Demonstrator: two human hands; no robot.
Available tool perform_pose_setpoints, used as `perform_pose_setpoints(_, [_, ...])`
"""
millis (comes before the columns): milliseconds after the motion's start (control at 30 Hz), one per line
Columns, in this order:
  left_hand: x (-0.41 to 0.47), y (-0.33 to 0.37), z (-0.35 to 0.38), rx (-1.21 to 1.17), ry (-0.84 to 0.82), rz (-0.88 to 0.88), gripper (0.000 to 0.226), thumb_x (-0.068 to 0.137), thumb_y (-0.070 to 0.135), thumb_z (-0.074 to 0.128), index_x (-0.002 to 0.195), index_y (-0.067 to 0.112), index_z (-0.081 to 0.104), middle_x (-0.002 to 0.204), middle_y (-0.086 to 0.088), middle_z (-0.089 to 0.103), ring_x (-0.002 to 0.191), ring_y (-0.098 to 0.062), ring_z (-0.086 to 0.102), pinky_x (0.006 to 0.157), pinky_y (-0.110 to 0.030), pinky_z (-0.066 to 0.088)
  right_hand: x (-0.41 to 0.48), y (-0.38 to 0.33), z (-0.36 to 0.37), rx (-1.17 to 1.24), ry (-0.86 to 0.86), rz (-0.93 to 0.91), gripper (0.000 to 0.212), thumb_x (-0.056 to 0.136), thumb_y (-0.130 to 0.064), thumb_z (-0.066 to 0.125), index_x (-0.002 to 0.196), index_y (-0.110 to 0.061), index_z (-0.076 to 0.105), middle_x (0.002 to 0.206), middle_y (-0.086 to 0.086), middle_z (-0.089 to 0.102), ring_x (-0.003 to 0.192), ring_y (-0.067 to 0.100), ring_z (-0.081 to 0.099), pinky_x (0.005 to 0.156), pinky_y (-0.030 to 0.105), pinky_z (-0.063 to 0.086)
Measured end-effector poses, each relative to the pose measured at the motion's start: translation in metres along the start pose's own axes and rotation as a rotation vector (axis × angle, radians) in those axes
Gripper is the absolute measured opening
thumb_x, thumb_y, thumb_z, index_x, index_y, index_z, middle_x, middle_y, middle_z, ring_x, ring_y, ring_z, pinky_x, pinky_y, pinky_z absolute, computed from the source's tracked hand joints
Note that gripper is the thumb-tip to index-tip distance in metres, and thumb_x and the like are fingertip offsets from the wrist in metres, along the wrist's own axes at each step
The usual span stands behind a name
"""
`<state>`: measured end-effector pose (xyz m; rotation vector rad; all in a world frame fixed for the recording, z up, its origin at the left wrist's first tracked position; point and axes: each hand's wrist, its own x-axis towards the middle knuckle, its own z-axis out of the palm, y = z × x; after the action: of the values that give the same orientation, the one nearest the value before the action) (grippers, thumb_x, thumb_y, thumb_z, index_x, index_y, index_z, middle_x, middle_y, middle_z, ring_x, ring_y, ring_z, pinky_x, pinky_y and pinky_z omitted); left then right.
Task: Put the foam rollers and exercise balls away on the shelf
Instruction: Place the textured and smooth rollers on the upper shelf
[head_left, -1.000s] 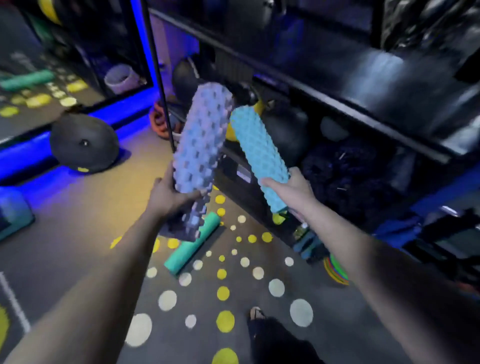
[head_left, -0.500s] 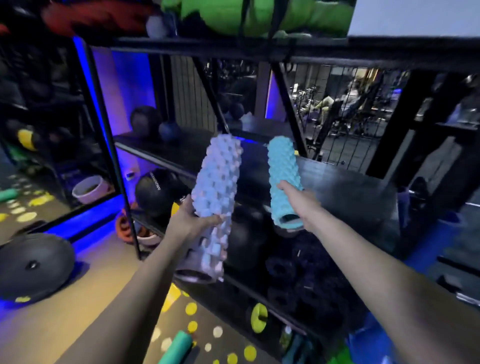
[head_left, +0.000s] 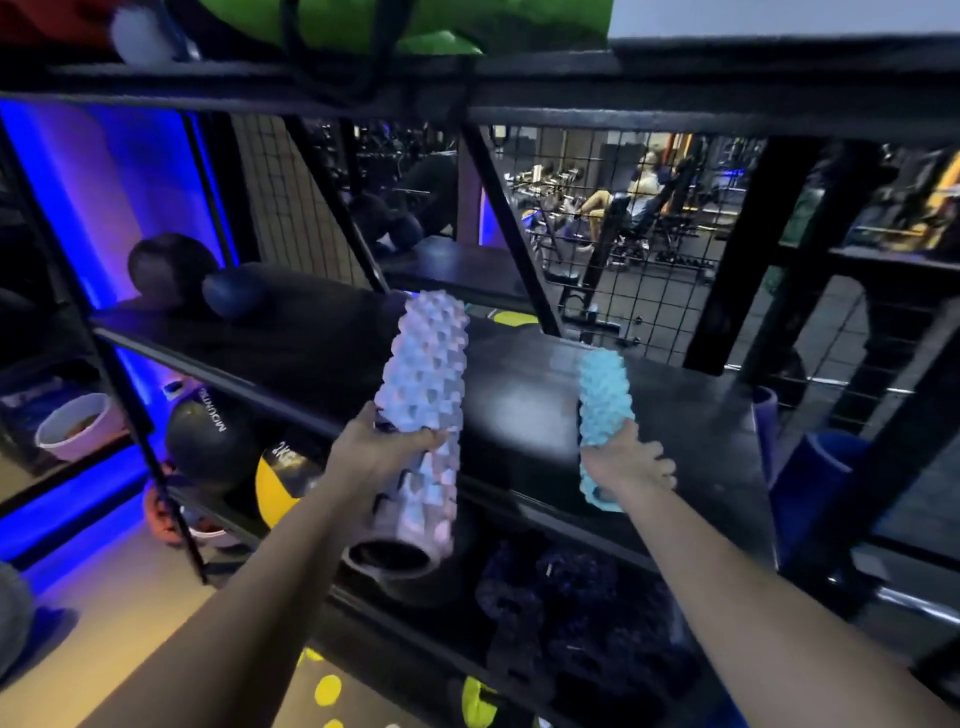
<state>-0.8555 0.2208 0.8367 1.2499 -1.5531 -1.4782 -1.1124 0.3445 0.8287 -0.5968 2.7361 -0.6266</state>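
My left hand (head_left: 375, 457) grips a large pale knobbly foam roller (head_left: 423, 384) around its middle, held nearly upright at the front edge of the black middle shelf (head_left: 524, 415). My right hand (head_left: 626, 465) holds a smaller turquoise knobbly roller (head_left: 603, 400) near its lower end, upright over the shelf's right part. Two dark balls (head_left: 171, 270) sit at the shelf's back left.
A black medicine ball (head_left: 210, 441) and a yellow-black ball (head_left: 283, 480) sit on the lower shelf, with dark bundled items (head_left: 571, 613) to their right. Blue rolled mats (head_left: 810, 483) stand at the right. Wire mesh (head_left: 623, 234) backs the shelf; a top shelf (head_left: 519, 78) runs overhead.
The view has come closer to the shelf. Both hands have carried the rollers forward; the turquoise roller has moved right and out over the shelf, farther from the pale one.
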Motion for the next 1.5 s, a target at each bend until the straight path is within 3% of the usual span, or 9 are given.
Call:
perform_pose_setpoints(233, [0.071, 0.034, 0.073, 0.037, -0.100, 0.038, 0.066, 0.050, 0.035, 0.099, 0.110, 0.027, 0.072, 0.099, 0.006, 0.079, 0.090, -0.020, 0.077, 0.081, -0.049, 0.064, 0.019, 0.022, 0.016, -0.025, -0.029, -0.043, 0.080, 0.099, -0.065, 0.039, 0.162, -0.032, 0.002, 0.155, 0.021, 0.033, 0.137, 0.044, 0.033, 0.112, 0.049, 0.028])
perform_pose_setpoints(400, [0.118, 0.045, 0.117, 0.328, -0.105, 0.058, 0.090, 0.029, 0.062, 0.089, 0.111, 0.033, 0.068, 0.100, 0.006, 0.077, 0.089, -0.019, 0.075, 0.090, -0.042, 0.060, 0.025, 0.031, 0.016, 0.042, -0.035, -0.027, 0.080, 0.098, -0.069, 0.037, 0.162, -0.038, 0.000, 0.160, 0.018, 0.029, 0.141, 0.046, 0.029, 0.115, 0.051, 0.025])
perform_pose_setpoints(633, [0.117, 0.049, 0.128, 0.566, -0.360, 0.122, 0.051, 0.064, 0.058, 0.089, 0.098, 0.023, 0.077, 0.096, 0.001, 0.077, 0.089, -0.018, 0.073, 0.089, -0.034, 0.059, 0.023, 0.025, 0.023, -0.004, 0.018, -0.004, 0.081, 0.097, -0.071, 0.038, 0.162, -0.038, 0.003, 0.162, 0.014, 0.025, 0.140, 0.046, 0.031, 0.116, 0.051, 0.025])
perform_pose_setpoints(767, [0.113, 0.048, 0.081, 0.472, -0.365, 0.187, 0.064, 0.064, 0.071, 0.081, 0.107, 0.024, 0.075, 0.108, 0.005, 0.074, 0.090, -0.016, 0.070, 0.082, -0.031, 0.058, -0.002, 0.019, 0.026, 0.168, 0.184, -0.018, 0.071, 0.098, -0.066, 0.044, 0.159, -0.033, 0.028, 0.160, 0.014, 0.033, 0.142, 0.046, 0.031, 0.116, 0.055, 0.022])
perform_pose_setpoints(933, [0.077, -0.057, -0.061, 0.342, 0.104, 0.524, 0.032, 0.097, 0.037, 0.063, 0.115, 0.011, 0.070, 0.106, -0.011, 0.075, 0.102, -0.030, 0.069, 0.090, -0.036, 0.050, -0.081, -0.005, 0.097, 0.259, 0.692, -0.233, 0.045, 0.105, -0.045, 0.042, 0.139, -0.020, 0.056, 0.157, 0.011, 0.040, 0.140, 0.041, 0.035, 0.113, 0.055, 0.028])
perform_pose_setpoints(1033, [0.058, -0.180, -0.172, 0.502, 0.012, 0.317, 0.027, 0.100, 0.034, 0.057, 0.107, 0.011, 0.070, 0.088, -0.016, 0.073, 0.089, -0.037, 0.068, 0.077, -0.042, 0.050, -0.158, -0.037, 0.188, 0.236, 0.843, -0.363, 0.035, 0.104, -0.035, 0.048, 0.129, -0.014, 0.062, 0.145, 0.013, 0.051, 0.130, 0.038, 0.047, 0.105, 0.047, 0.034])
perform_pose_setpoints(1233, [-0.003, -0.397, -0.367, 0.710, -0.236, -0.183, 0.025, 0.097, 0.029, 0.061, 0.121, 0.022, 0.065, 0.077, 0.001, 0.067, 0.095, -0.031, 0.069, 0.075, -0.035, 0.048, -0.331, -0.083, 0.461, 0.158, 0.229, -0.315, 0.044, 0.094, -0.041, 0.051, 0.122, -0.012, 0.066, 0.123, 0.023, 0.058, 0.108, 0.045, 0.055, 0.091, 0.051, 0.044])
perform_pose_setpoints(1400, [-0.048, -0.576, -0.441, 0.594, -0.235, -0.470, 0.029, 0.097, 0.015, 0.059, 0.125, 0.021, 0.062, 0.078, -0.003, 0.069, 0.078, -0.026, 0.066, 0.071, -0.034, 0.049, -0.412, -0.032, 0.677, -0.087, -0.468, 0.055, 0.060, 0.094, -0.042, 0.065, 0.143, -0.013, 0.050, 0.142, 0.020, 0.051, 0.131, 0.042, 0.046, 0.105, 0.048, 0.039])
perform_pose_setpoints(1500, [-0.067, -0.698, -0.458, 0.463, -0.161, -0.591, 0.038, 0.098, 0.013, 0.057, 0.131, 0.031, 0.057, 0.087, -0.001, 0.068, 0.078, -0.024, 0.069, 0.076, -0.044, 0.058, -0.429, 0.015, 0.799, -0.130, -0.671, 0.217, 0.081, 0.093, -0.049, 0.065, 0.152, -0.004, 0.034, 0.151, 0.024, 0.043, 0.138, 0.041, 0.043, 0.111, 0.042, 0.038])
